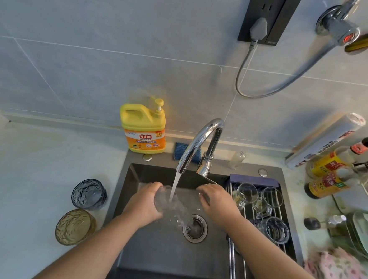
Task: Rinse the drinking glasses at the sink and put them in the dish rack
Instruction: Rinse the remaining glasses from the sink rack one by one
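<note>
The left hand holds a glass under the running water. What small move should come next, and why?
Probably draw the clear glass out of the faucet stream toward the dish rack. The left hand grips it under the water, which spills from it toward the drain, and the rack's near bars look bare.

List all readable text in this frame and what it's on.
"立白": orange label on the yellow plastic detergent jug.
Smaller print on that label: too small to read.
Labels on the two brown sauce bottles: blurred.
Print on the long white wrap-roll box: blurred.
Marking on the black wall socket: too small.
</note>
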